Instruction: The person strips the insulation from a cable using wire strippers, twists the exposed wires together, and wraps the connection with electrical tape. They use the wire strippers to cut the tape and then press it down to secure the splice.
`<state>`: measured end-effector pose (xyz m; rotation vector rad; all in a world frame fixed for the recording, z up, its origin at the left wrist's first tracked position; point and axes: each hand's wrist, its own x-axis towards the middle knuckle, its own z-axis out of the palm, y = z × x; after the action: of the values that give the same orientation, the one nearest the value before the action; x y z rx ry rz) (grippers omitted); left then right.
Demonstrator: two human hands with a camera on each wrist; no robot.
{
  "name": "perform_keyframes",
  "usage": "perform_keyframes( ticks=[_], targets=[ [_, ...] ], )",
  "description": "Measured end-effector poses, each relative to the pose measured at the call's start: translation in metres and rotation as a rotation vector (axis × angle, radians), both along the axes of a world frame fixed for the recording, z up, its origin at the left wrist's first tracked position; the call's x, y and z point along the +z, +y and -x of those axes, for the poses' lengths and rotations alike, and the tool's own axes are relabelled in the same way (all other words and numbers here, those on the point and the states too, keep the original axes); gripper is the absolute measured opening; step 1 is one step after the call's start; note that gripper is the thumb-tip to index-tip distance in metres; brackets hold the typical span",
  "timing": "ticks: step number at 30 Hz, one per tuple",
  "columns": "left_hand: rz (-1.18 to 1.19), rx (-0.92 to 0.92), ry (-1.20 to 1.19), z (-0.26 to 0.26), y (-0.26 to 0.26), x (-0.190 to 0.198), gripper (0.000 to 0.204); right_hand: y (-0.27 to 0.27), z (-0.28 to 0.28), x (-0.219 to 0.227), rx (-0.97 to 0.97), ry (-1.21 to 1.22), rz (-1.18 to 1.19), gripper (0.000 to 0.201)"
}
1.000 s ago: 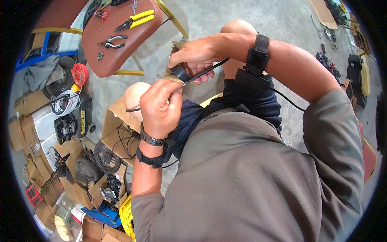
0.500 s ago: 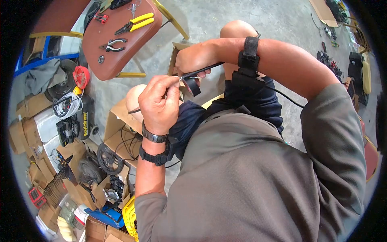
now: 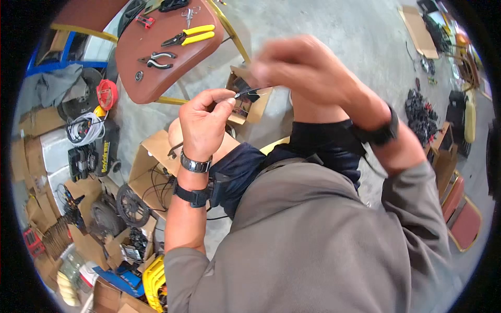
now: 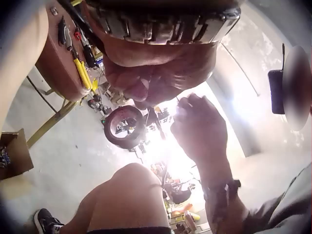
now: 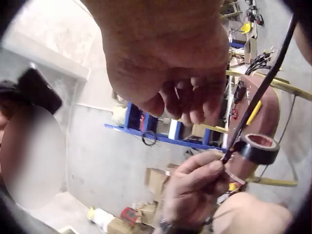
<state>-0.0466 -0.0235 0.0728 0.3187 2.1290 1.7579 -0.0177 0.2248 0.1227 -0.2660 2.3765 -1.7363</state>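
My left hand (image 3: 203, 122) pinches a black cable (image 5: 261, 92) between thumb and forefinger, right by a small bare, shiny spot on it. A roll of black electrical tape (image 5: 259, 150) hangs beside that spot, against the cable; the left wrist view shows the same tape roll (image 4: 124, 127) below the left hand's fingertips. My right hand (image 5: 168, 68) is raised near the cable, its fingers loosely bent with nothing seen between them. In the head view the right hand (image 3: 300, 65) is blurred by motion and covers part of the cable.
Yellow-handled wire strippers (image 3: 189, 35), pliers (image 3: 157, 60), scissors (image 3: 189, 16) and a small ring (image 3: 139, 76) lie on a brown chair seat (image 3: 156, 86). A cardboard box (image 3: 257, 107) stands on the floor ahead. Boxes, wheels and a coiled white cable (image 3: 86, 129) crowd the left side.
My right hand has left the tape roll and swung up and to the right, away from the left fingertips. The left hand keeps its pinch on the cable.
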Motion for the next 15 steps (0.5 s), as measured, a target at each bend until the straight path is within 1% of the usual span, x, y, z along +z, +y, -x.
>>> perform_keyframes(
  ticks=[1,2,3,5,6,7,9,10,12,15],
  targets=[
    [-0.029,0.006,-0.014,0.003,0.002,0.0,0.014,0.012,-0.015,0.006,0.042,-0.049,-0.04,0.025],
    [-0.023,0.008,0.007,0.006,0.002,0.0,0.014,0.019,-0.032,-0.003,0.042,-0.089,-0.027,0.025],
    [-0.042,0.007,-0.024,0.008,0.003,0.001,0.014,0.02,-0.046,-0.023,0.043,-0.127,-0.015,0.025],
    [-0.077,0.003,-0.09,0.008,0.004,0.002,0.013,0.008,-0.068,-0.072,-0.134,-0.362,0.201,0.039],
    [-0.047,-0.009,-0.079,0.008,0.004,0.004,0.013,0.003,-0.075,-0.104,-0.094,-0.307,0.288,0.057],
    [-0.054,-0.005,-0.085,0.008,0.006,0.004,0.013,-0.006,-0.072,-0.097,-0.092,-0.348,0.36,0.068],
    [-0.053,-0.002,-0.109,0.003,0.008,0.006,0.013,-0.025,-0.059,-0.098,-0.132,-0.261,0.467,0.066],
    [-0.081,-0.014,-0.091,0.001,0.008,0.006,0.013,-0.034,-0.053,-0.101,-0.151,-0.225,0.583,0.067],
    [-0.05,-0.015,-0.117,0.001,0.004,0.007,0.013,-0.048,-0.037,-0.109,-0.181,-0.144,0.809,0.069],
    [-0.049,0.005,-0.15,-0.001,0.004,0.011,0.013,-0.048,-0.022,-0.119,-0.041,-0.196,0.852,0.065]
  ],
)
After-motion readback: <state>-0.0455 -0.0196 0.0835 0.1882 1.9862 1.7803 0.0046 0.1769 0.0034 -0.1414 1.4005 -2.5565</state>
